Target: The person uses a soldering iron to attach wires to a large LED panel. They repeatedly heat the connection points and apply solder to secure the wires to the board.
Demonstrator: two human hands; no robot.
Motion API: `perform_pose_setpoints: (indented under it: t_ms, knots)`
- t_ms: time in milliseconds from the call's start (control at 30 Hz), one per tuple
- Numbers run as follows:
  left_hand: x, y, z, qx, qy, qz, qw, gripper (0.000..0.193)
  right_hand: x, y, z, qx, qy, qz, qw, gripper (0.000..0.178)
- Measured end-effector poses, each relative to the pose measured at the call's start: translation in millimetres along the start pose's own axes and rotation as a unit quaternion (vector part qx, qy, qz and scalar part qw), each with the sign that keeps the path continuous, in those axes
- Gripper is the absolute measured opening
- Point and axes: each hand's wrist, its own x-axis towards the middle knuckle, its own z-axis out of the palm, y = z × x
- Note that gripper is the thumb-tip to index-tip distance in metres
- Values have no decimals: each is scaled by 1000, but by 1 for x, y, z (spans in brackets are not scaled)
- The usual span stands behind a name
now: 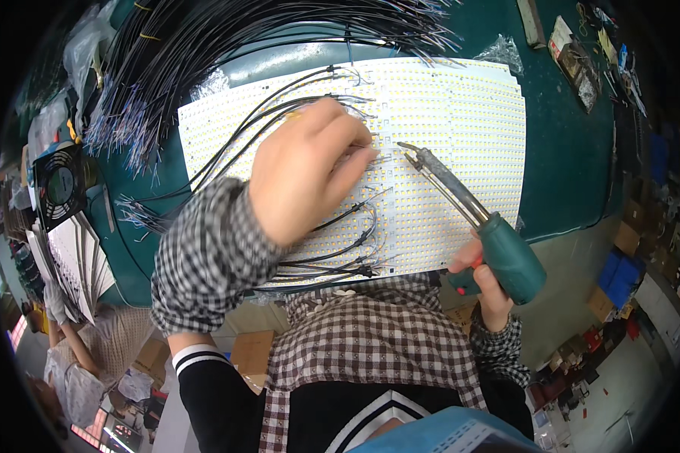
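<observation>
A large white sheet of LED boards (461, 174) lies before me, with rows of small yellowish chips. My left hand (310, 166) is over its middle, fingers closed in a pinch on a thin wire; most of that wire is hidden behind the fingers. In my right hand (493, 291) is a soldering gun (510, 257) with a green handle. Its tip points left, close to my left fingertips, over the strip of solder pads. Several black cables (257, 121) with thin stripped ends run in from the left onto the boards, above and below my left hand.
A thick bundle of black cables (227, 30) lies at the far left of the green table (567, 189). A small black fan (59, 185) stands at the left, near stacked white boards (79, 257). A tool-like block (578, 68) lies far right. Another person (72, 370) is at lower left.
</observation>
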Motion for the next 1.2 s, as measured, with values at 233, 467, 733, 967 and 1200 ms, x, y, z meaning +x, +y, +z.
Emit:
perform_pose_setpoints:
  t_ms: [233,467,733,967,1200]
  knots:
    - [-19,18,-9,81,-64,10,995,14,-1,0,0,31,38,2,999,58]
    - [-14,16,6,-54,-44,-59,996,7,-6,4,-1,28,43,-5,999,59]
    - [-14,13,11,-36,-42,-95,994,7,-10,12,-3,48,55,-4,997,60]
    - [-13,10,18,-81,-26,-114,990,7,-10,8,0,41,44,13,998,61]
    - [-12,10,19,-60,-18,-109,992,7,-16,10,-4,26,13,43,999,60]
